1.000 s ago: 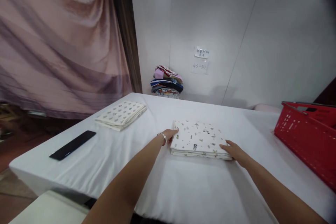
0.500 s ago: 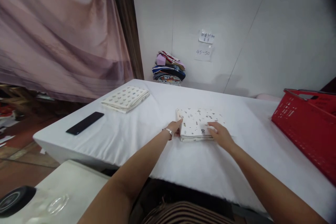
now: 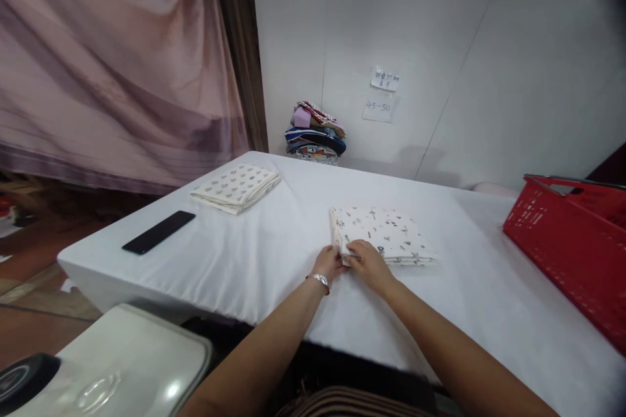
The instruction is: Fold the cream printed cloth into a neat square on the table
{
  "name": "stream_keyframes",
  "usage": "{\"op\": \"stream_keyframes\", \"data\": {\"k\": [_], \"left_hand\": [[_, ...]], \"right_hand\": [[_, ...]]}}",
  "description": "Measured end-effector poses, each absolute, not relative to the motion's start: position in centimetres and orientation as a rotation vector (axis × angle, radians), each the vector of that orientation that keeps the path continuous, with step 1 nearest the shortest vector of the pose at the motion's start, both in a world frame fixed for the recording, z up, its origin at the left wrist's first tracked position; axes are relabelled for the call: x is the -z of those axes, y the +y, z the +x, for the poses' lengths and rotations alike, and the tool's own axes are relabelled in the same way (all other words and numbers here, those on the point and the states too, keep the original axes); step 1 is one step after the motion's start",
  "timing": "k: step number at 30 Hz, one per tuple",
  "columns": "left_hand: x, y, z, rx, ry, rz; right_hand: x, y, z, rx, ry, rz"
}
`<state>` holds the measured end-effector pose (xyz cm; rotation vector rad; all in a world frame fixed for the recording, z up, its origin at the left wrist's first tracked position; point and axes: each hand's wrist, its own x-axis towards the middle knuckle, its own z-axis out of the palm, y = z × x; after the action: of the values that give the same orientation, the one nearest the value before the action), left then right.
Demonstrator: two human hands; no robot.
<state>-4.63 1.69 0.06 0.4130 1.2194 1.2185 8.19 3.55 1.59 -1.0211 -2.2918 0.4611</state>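
A folded white cloth (image 3: 391,231) with small scattered prints lies on the white-covered table in front of me. At its near left corner, my left hand (image 3: 328,263) grips the edge, its fingertips partly hidden by the cloth. Close beside it, my right hand (image 3: 369,264) pinches the same corner from above, fingers bent over the front edge. To the left lies a second folded white cloth (image 3: 237,186), printed with rows of grey motifs, and neither hand touches it.
A black phone (image 3: 159,232) lies near the left end of the table (image 3: 274,234). At the right stands a red plastic basket (image 3: 562,234). Beyond the far edge rises a stack of folded fabrics (image 3: 317,133) against the wall. A white stool-like surface (image 3: 141,358) sits low at the left.
My right hand has moved left along the cloth's front edge to the near left corner. My left hand has slid slightly down the left edge towards me.
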Motion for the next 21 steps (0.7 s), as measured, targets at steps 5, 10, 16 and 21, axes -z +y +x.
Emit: {"op": "stream_keyframes", "data": {"k": [5,10,16,21], "left_hand": [[-0.2,0.3,-4.6,-1.249,1.171,0.336],[0.8,0.7,-4.6,-1.269,1.184,0.367],[1.9,1.0,-4.6,-1.304,1.220,0.398],[2.3,0.8,-5.0,-1.291,1.284,0.522]], "right_hand": [[-1.3,4.0,8.4,-0.567,-2.257,-1.022],[-1.5,4.3,8.4,-0.566,-2.322,-1.015],[-1.7,4.7,8.2,-0.554,-2.302,-1.128],[-2.1,4.8,9.1,-0.512,-2.393,-0.997]]}}
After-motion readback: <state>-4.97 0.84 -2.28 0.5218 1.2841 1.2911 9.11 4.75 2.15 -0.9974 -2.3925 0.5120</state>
